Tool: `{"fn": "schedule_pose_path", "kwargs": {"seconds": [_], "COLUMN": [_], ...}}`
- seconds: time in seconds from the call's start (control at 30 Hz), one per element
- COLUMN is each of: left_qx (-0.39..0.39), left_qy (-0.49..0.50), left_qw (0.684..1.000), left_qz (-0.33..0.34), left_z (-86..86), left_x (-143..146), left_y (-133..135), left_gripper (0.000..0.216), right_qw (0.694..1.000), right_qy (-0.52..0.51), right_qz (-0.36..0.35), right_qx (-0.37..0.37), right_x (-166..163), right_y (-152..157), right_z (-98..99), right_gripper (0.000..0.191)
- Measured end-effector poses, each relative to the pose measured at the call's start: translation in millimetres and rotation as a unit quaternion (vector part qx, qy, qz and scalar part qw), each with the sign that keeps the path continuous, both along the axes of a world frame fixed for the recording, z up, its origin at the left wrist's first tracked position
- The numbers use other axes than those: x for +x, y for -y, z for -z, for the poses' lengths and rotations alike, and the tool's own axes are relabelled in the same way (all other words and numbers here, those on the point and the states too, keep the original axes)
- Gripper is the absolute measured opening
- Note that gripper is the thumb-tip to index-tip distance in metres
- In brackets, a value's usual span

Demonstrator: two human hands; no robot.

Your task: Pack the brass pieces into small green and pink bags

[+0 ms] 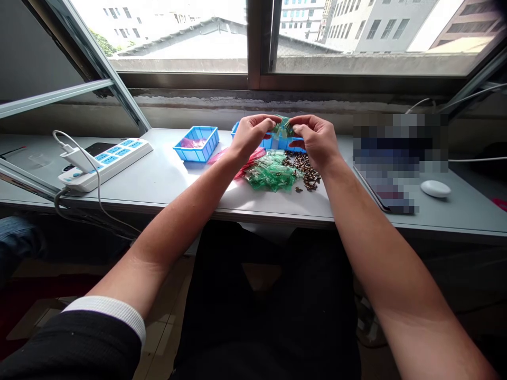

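Observation:
Both hands are raised over the back of the white table, pinching a small green plastic bag (pixel 282 126) between them. My left hand (pixel 255 133) grips the bag's left side with thumb and fingertips. On its right side my right hand (pixel 315 134) is closed in the same way; whether it also holds a small part is too small to tell. Below the hands lies a heap of green plastic bags (pixel 273 174). Just right of it spreads a pile of small brown metal parts (pixel 309 171). Pink plastic bags (pixel 249 161) lie to the heap's left.
A blue basket (pixel 197 153) with pinkish contents stands left of the heap. Another blue basket (pixel 283 145) is partly hidden behind my hands. Far left is a power strip (pixel 119 155) with a plugged-in charger. A white mouse (pixel 435 188) and a blurred-out device sit at right.

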State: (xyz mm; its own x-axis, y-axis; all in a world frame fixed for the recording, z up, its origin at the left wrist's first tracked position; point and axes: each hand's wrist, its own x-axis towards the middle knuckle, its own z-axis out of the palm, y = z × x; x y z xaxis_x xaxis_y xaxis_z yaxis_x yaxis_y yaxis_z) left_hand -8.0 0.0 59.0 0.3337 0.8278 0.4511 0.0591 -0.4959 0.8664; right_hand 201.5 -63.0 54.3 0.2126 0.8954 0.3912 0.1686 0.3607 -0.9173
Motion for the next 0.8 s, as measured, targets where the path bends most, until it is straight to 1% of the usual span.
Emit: {"fn": "schedule_pose_path", "kwargs": {"seconds": [0.07,0.1,0.17,0.23,0.3,0.37,0.43,0.47,0.5,0.57,0.6,0.73,0.8], "left_qx": [0.015,0.024,0.038,0.037,0.032,0.039,0.065,0.083,0.097,0.106,0.098,0.050,0.044], "left_qy": [-0.003,-0.004,-0.005,-0.004,0.002,0.001,-0.010,-0.017,-0.023,-0.026,-0.026,-0.038,-0.048], "left_qw": [1.000,1.000,0.999,0.999,0.999,0.999,0.998,0.996,0.995,0.993,0.994,0.997,0.996], "left_qz": [0.000,0.003,0.009,0.011,0.009,0.003,-0.010,-0.019,-0.029,-0.040,-0.041,-0.044,-0.055], "left_z": [1.1,2.0,3.6,3.9,3.2,2.5,2.7,3.2,3.9,5.3,5.9,5.1,3.7], "left_x": [-0.7,-0.5,0.9,2.8,4.1,3.8,2.1,1.2,0.4,-0.2,-0.1,0.6,-0.1], "left_y": [-1.6,-3.2,-6.6,-8.9,-9.4,-9.3,-10.2,-11.1,-12.1,-13.5,-13.5,-8.3,-4.4], "left_gripper": [0.032,0.037,0.056,0.068,0.064,0.047,0.029,0.024,0.022,0.022,0.024,0.035,0.031], "right_qw": [1.000,1.000,1.000,0.999,0.999,0.999,0.998,0.998,0.997,0.995,0.996,0.999,0.999], "right_qy": [0.002,0.000,-0.007,-0.004,0.014,0.034,0.040,0.037,0.032,0.021,0.017,0.009,0.015], "right_qz": [0.013,0.018,0.029,0.035,0.034,0.024,0.018,0.021,0.028,0.044,0.046,0.025,0.022], "right_qx": [0.000,-0.002,-0.006,-0.004,0.007,0.022,0.038,0.050,0.065,0.083,0.078,0.019,0.024], "right_x": [-0.4,0.0,1.5,3.2,4.0,3.6,2.4,1.7,1.1,0.2,-0.3,-2.8,-4.4], "right_y": [-2.3,-4.4,-9.0,-11.8,-11.6,-9.4,-7.6,-7.3,-7.3,-7.9,-8.0,-4.1,-0.6], "right_z": [0.5,1.3,3.2,4.4,4.3,3.7,3.3,3.3,3.4,3.7,3.7,1.9,0.6], "right_gripper": [0.013,0.020,0.033,0.040,0.038,0.026,0.012,0.010,0.012,0.016,0.017,0.013,0.012]}}
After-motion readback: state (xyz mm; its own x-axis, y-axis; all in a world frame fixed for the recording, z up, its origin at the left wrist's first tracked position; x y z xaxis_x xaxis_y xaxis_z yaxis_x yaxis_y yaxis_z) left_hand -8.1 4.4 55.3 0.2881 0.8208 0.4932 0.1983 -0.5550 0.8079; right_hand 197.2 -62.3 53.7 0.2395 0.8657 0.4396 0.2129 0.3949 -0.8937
